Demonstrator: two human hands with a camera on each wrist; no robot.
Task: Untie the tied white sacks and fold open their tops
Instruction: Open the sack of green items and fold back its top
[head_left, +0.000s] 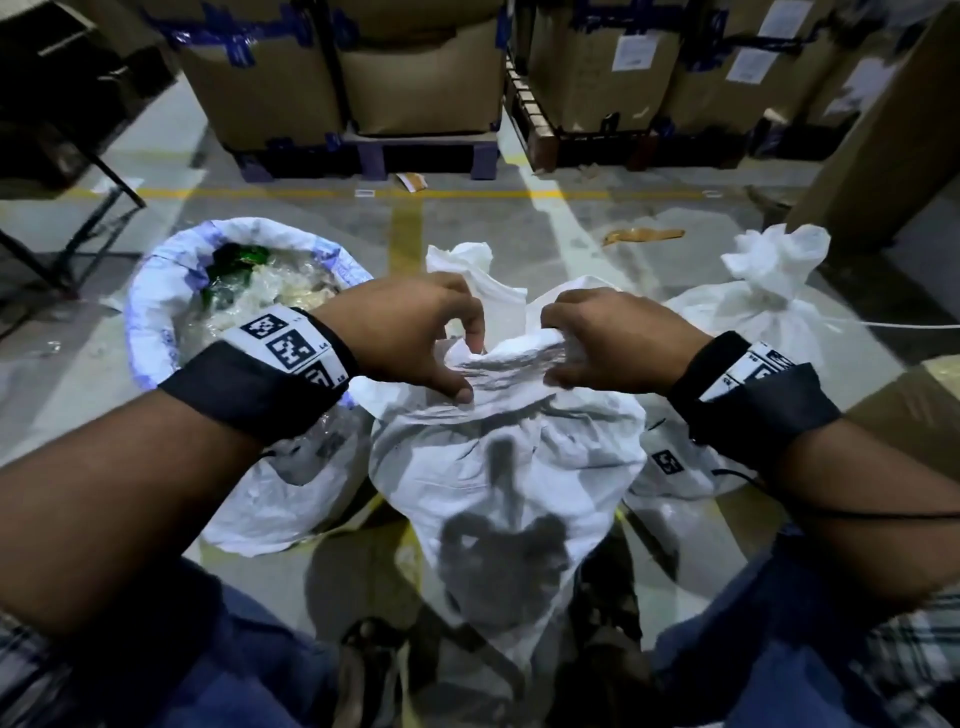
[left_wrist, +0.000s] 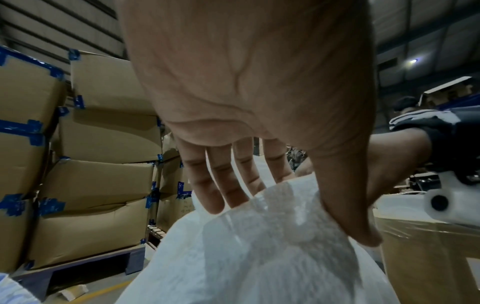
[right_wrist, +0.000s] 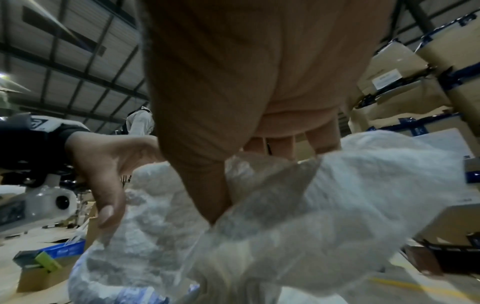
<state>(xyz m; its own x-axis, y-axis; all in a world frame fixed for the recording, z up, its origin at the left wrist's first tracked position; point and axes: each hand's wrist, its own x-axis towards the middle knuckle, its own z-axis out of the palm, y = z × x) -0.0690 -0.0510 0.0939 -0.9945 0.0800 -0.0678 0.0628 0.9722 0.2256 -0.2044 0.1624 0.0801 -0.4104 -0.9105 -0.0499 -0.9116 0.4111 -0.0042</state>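
A full white sack (head_left: 498, 467) stands on the floor between my feet, its top bunched into a neck (head_left: 509, 353). My left hand (head_left: 467, 364) pinches the left side of that neck, thumb in front and fingers curled behind. My right hand (head_left: 558, 353) grips the right side of the same bunch. In the left wrist view my left hand (left_wrist: 293, 207) has its fingers behind the fabric (left_wrist: 259, 257) and its thumb in front. In the right wrist view my right hand (right_wrist: 249, 181) clamps crumpled fabric (right_wrist: 337, 195). No tie is visible.
An opened sack (head_left: 171, 291) with a folded-down rim and plastic scraps inside stands to the left. A tied sack (head_left: 769, 301) sits to the right. Taped cardboard boxes (head_left: 415, 78) on pallets line the back; a metal table leg (head_left: 109, 208) is far left. My sandalled feet (head_left: 374, 670) flank the sack.
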